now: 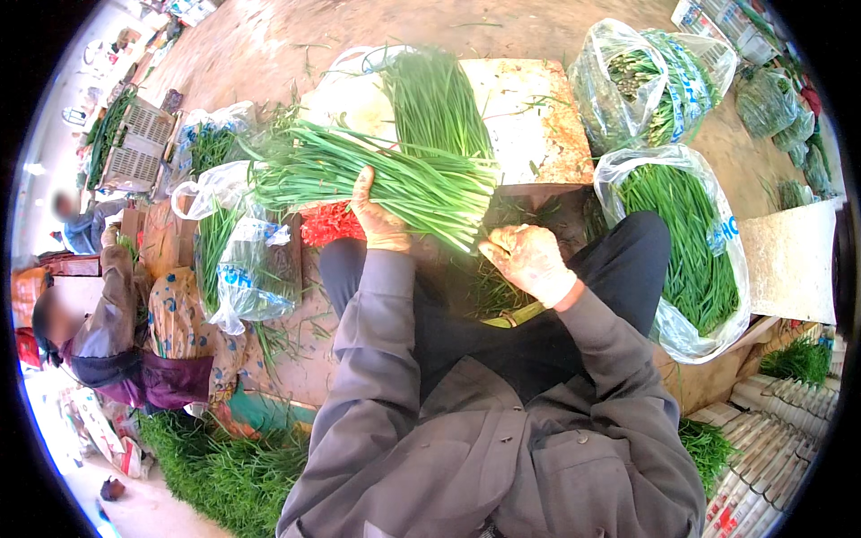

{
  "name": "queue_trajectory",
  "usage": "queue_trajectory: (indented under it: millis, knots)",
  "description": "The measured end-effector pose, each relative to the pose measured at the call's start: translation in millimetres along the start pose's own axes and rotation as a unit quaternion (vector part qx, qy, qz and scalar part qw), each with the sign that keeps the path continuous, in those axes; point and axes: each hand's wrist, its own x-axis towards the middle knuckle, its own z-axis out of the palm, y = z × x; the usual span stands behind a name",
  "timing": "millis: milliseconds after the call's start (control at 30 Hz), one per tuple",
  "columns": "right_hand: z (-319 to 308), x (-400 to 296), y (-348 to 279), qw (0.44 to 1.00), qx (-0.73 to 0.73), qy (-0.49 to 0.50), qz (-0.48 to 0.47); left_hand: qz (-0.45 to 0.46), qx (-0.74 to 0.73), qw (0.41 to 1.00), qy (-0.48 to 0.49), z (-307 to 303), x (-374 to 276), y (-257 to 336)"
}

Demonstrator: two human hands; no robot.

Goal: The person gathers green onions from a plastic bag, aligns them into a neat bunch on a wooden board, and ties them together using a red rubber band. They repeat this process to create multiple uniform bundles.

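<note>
My left hand (378, 218) grips a bunch of garlic chives (377, 178) from below, its thumb laid over the leaves. The pale cut ends point right and the leaf tips point left. Just beyond those cut ends is my right hand (531, 261), its fingers curled in and nothing visible in them. Behind the held bunch, a second pile of chives (440, 101) lies across a worn, whitish board (531, 128). A bundle of red plastic ties (331, 224) sits beside my left hand, partly hidden by it.
To the right stand an open plastic bag of chives (679, 249) and another filled bag (646, 87). A bagged bunch (245, 269) lies left. Loose greens (222, 464) are heaped at lower left. A seated person (114, 323) is at far left. Plastic crates (138, 144) stand beyond.
</note>
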Motion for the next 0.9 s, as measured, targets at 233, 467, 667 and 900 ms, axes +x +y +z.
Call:
queue_trajectory:
  millis: [233, 467, 667, 900]
  knots:
    - [-25.9, -18.7, 20.4, 0.957, 0.17, -0.121, 0.201, -0.002, -0.015, 1.0, -0.024, -7.2, 3.0, 6.4]
    - [-13.6, 6.5, 28.0, 0.944, 0.237, 0.063, 0.222, -0.039, -0.043, 0.995, -0.078, 10.9, -7.3, -6.1]
    - [-20.0, 20.6, 32.9, 0.808, 0.532, 0.035, 0.251, -0.019, -0.033, 0.998, -0.049, 11.7, -10.3, 0.7]
    - [-0.9, -15.7, 83.2, 0.969, 0.039, -0.159, 0.187, 0.006, 0.014, 0.995, -0.097, 35.5, -25.3, 0.2]
